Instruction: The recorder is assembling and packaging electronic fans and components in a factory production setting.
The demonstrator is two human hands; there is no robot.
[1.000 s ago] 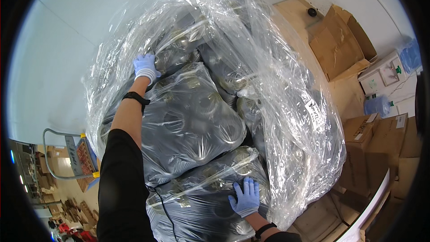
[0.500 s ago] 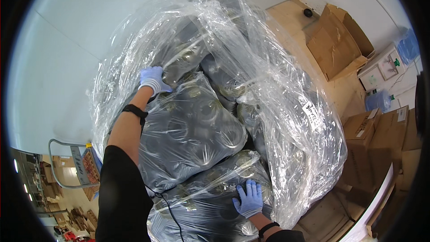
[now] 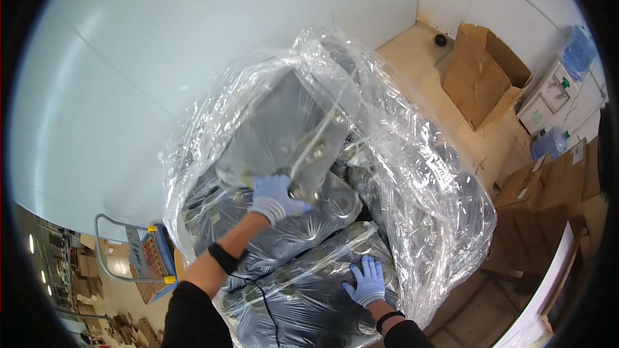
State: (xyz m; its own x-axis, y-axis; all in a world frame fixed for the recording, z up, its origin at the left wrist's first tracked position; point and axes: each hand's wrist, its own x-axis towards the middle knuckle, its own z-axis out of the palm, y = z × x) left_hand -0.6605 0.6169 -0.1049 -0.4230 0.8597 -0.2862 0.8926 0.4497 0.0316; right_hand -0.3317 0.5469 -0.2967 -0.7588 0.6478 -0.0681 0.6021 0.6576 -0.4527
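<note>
Several plastic-wrapped packs of dark, rounded items are piled inside a large clear plastic liner (image 3: 416, 180). My left hand (image 3: 274, 198), in a pale blue knit glove, grips the near edge of a tilted upper pack (image 3: 277, 125); its fingertips are partly lost in the film. Under that hand lies another pack (image 3: 258, 232). My right hand (image 3: 367, 281), gloved alike, rests flat with fingers spread on the nearest pack (image 3: 309, 303). What is inside the packs cannot be made out beyond round outlines.
A pale wall (image 3: 129, 109) runs behind the pile. To the right are an opened cardboard box (image 3: 474, 80), a water dispenser (image 3: 548, 103) and stacked cartons (image 3: 541, 206). A trolley with a metal handle (image 3: 106, 264) stands at left. A black cable (image 3: 264, 296) crosses the near packs.
My left hand has come nearer and to the right, bringing the upper pack over the one below it. The liner's far left side has sunk inward. My right hand stays on the near pack.
</note>
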